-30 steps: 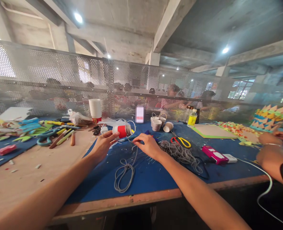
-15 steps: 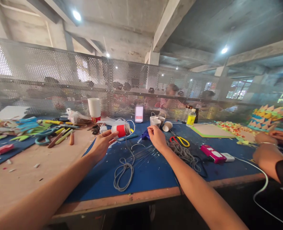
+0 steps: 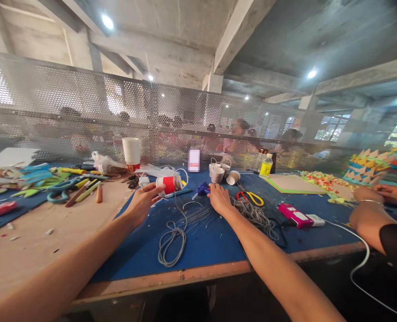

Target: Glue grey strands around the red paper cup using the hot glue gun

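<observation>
A red and white paper cup [image 3: 169, 184] lies sideways in my left hand [image 3: 145, 200], its rim end wrapped with grey cord. My left fingers close around its base end. From the cup, a grey cord [image 3: 173, 243] trails down into loops on the blue mat. My right hand [image 3: 220, 199] is low over the mat, fingers bent down and slightly apart, at the right end of a blue glue gun [image 3: 203, 189]. Whether the fingertips touch the gun is hard to see. Just beyond stand small cord-wrapped cups [image 3: 217, 173], with another cup [image 3: 232, 177] on its side.
Yellow-handled scissors [image 3: 254, 198] and a grey cord heap [image 3: 253, 214] are right of my hand. A pink power bank [image 3: 294, 215] has a white cable. Stacked paper cups [image 3: 131, 152] and tools [image 3: 84, 192] stand left. Another person's hand [image 3: 369, 197] works at right. A perforated screen [image 3: 171, 112] runs behind.
My right hand has come down from in front of the small cups to the glue gun, its pinched fingers loosening. My left hand keeps hold of the cup in nearly the same place.
</observation>
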`<state>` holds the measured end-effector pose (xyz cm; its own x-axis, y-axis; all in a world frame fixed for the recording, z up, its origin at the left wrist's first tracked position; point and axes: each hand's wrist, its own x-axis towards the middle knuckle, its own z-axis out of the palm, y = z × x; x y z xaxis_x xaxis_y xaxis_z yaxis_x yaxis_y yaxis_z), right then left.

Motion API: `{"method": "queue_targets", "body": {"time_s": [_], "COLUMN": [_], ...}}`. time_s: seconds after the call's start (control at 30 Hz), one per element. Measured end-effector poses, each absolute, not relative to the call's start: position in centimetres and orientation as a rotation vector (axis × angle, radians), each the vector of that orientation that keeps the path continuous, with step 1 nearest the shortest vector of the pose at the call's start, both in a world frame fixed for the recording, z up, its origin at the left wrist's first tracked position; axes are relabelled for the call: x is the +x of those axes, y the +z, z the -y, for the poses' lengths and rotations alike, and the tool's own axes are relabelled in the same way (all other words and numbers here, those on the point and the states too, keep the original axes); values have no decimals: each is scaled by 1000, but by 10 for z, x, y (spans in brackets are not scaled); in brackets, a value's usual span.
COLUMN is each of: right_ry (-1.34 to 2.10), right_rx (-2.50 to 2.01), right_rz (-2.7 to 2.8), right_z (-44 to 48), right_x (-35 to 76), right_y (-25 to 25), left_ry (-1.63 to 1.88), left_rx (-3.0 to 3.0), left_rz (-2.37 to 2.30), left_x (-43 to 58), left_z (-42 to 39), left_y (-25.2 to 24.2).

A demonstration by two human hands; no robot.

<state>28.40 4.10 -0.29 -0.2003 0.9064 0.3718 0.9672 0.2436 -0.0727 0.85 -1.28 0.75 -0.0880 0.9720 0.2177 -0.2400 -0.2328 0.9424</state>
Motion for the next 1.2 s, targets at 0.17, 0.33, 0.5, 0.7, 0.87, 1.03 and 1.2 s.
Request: {"method": "queue_targets", "body": {"time_s": [0.17, 0.33, 0.5, 0.7, 0.87, 1.03, 1.2], "right_ry": [-101, 458, 770, 734, 623, 486, 405], "right_rx": [-1628, -1254, -905, -857, -882, -889, -909], "right_rz": [1956, 1607, 1507, 1723, 1921, 1920, 1924], "right_z": [-46, -51, -38, -17, -4, -2, -3], "right_x": [282, 280, 272, 257, 248, 243, 242], "right_y": [2, 15, 24, 25, 23, 19, 18], "left_ry": [1557, 1553, 1539, 1540, 1556, 1588, 1594], "left_rx": [1114, 1076, 1087, 1077, 1049, 1050, 1072], "left_rz": [-962, -934, -959, -972, -974, -981, -989], "left_x": [3, 1, 4, 5, 5, 4, 4], "left_z": [7, 5, 6, 9, 7, 6, 7], "left_y": [4, 3, 3, 5, 4, 3, 4]}}
